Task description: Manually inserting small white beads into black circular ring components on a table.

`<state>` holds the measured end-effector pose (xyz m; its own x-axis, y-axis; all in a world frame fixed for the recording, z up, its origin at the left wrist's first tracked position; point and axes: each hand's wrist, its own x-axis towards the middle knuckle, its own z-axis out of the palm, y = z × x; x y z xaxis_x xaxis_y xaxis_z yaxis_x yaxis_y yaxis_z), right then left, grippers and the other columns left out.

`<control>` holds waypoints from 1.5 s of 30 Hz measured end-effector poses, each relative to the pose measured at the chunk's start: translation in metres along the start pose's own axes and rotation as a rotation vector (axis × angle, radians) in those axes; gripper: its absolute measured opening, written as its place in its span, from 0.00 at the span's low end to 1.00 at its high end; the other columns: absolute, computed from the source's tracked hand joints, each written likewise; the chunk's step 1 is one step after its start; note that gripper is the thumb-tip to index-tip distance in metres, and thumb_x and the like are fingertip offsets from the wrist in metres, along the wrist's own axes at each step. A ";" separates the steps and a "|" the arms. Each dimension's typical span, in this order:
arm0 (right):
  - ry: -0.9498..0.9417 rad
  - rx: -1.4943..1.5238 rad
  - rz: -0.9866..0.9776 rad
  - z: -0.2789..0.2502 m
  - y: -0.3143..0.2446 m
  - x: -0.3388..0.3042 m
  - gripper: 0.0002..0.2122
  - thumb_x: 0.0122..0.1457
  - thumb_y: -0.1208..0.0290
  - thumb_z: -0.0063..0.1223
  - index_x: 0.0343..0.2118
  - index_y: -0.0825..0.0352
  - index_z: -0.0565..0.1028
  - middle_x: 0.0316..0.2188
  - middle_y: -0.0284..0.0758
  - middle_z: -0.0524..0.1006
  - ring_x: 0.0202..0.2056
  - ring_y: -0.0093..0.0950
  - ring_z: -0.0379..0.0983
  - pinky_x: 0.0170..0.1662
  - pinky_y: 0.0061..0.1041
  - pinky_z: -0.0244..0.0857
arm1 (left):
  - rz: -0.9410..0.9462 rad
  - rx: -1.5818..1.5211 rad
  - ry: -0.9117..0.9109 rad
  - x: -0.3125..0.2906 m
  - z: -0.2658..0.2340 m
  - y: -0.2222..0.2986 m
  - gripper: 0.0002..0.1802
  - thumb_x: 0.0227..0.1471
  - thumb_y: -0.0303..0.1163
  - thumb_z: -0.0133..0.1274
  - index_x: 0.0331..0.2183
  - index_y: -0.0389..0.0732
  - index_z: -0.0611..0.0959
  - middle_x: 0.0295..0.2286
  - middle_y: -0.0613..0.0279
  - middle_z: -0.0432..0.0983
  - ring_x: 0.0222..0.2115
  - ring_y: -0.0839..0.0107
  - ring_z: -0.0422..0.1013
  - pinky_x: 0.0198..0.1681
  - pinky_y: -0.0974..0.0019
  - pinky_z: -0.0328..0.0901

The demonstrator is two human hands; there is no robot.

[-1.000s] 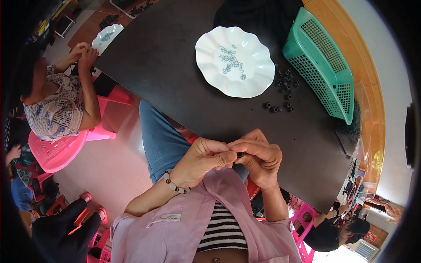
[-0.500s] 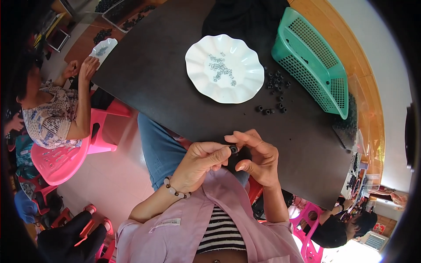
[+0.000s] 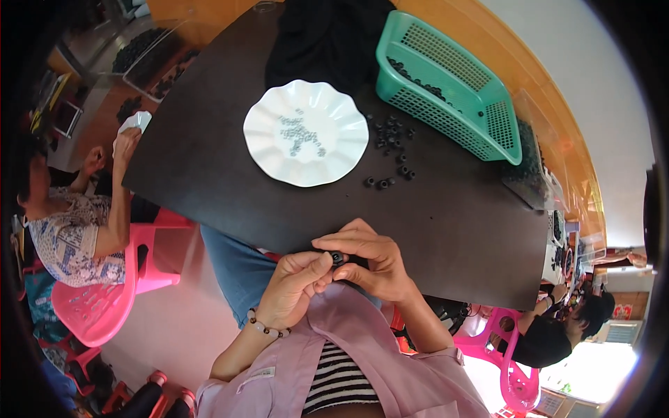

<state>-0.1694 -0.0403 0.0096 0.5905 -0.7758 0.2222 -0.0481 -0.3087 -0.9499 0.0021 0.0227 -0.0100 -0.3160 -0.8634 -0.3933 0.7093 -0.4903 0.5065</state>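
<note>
Between the thumb and fingers of my left hand [image 3: 300, 279] is a small black cylindrical piece [image 3: 337, 258] with a hollow end. My right hand [image 3: 375, 259] curves around the same piece from the other side, thumb below and fingers above, its fingertips meeting it. Both hands are just off the near edge of the dark table. Beyond them, a white scalloped plate [image 3: 346, 136] carries many tiny clear bits [image 3: 298, 131]. To its right, several loose black pieces [image 3: 391, 136] like the held one lie scattered on the tabletop.
A green mesh basket [image 3: 481, 143] with black pieces inside stands at the far right. Black cloth [image 3: 317, 49] lies behind the plate. A clear bag [image 3: 533, 184] of dark pieces sits beside the basket. Another person [image 3: 83, 223] works at the left on a pink chair [image 3: 94, 306].
My right thumb and fingers have closed in around the black piece held by my left hand. The view has shifted, so the plate and basket appear further left.
</note>
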 end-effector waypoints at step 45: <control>0.872 -1.172 -0.069 -0.231 -0.059 -0.004 0.10 0.54 0.68 0.59 0.38 0.65 0.80 0.28 0.35 0.77 0.30 0.24 0.70 0.34 0.22 0.64 | -0.080 -0.121 -0.034 0.006 0.009 0.005 0.18 0.59 0.32 0.48 0.50 0.35 0.75 0.24 0.72 0.67 0.22 0.84 0.60 0.26 0.78 0.56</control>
<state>-0.3552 -0.1467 0.1153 -0.0258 -0.6897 0.7236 -0.9065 -0.2890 -0.3078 -0.0025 0.0141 -0.0028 -0.3939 -0.8268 -0.4016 0.7511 -0.5414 0.3779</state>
